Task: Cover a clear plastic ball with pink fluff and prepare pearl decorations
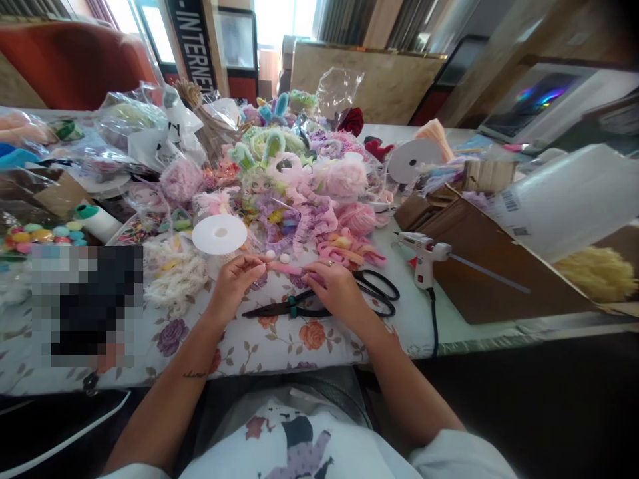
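Note:
A short pink strip (287, 268), soft-looking, is stretched between my two hands above the flowered cloth (172, 336). My left hand (233, 283) pinches its left end between thumb and fingers. Its right end is in the closed fingers of my right hand (335, 287), which has a ring on. Just beyond the strip lie two small white balls (284, 258). Black scissors (269, 309) with loop handles and a green band lie under my right hand, tips pointing left. A white spool (219, 234) is near my left hand.
Pink and purple fuzzy trims (312, 216) heap up ahead. A white glue gun (424, 259) with its cord stands at right, beside a cardboard box (504, 273). Left are a thread cone (97, 223), cream yarn (174, 273) and a blurred-out dark object (94, 299).

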`<action>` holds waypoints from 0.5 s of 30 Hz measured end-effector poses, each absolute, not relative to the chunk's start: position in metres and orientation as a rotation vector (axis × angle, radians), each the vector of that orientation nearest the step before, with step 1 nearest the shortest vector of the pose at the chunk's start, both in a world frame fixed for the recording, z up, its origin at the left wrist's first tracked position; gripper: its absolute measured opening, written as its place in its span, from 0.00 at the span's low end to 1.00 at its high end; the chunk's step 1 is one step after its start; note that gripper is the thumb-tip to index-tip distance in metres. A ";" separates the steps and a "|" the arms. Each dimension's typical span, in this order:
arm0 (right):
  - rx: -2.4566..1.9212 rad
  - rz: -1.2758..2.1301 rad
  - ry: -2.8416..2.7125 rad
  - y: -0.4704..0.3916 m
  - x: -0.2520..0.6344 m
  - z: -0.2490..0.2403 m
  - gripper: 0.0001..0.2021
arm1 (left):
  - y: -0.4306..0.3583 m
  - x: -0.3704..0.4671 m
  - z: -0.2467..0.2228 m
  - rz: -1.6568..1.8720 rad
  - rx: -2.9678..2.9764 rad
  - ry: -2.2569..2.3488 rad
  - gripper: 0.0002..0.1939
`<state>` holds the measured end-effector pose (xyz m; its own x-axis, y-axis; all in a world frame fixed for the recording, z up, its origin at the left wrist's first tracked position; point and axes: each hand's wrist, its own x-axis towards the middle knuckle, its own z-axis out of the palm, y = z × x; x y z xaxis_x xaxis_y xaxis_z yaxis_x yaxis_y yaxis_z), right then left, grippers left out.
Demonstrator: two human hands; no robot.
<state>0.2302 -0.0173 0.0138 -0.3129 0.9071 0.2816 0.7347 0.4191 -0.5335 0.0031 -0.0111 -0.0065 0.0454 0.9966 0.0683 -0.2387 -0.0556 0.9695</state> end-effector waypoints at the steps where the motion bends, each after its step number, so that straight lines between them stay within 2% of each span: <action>1: -1.413 0.342 -2.155 -0.015 0.228 0.010 0.09 | -0.010 0.002 -0.007 1.319 1.080 0.963 0.07; 4: -1.483 0.177 -2.197 -0.007 0.233 -0.002 0.07 | -0.010 0.001 -0.007 1.315 1.069 0.960 0.07; 10: -1.592 0.069 -2.151 0.002 0.246 -0.012 0.08 | -0.014 0.007 0.001 1.150 1.193 0.984 0.10; 15: -1.328 0.227 -2.086 -0.004 0.229 0.001 0.11 | -0.015 0.009 0.002 1.101 1.245 0.975 0.11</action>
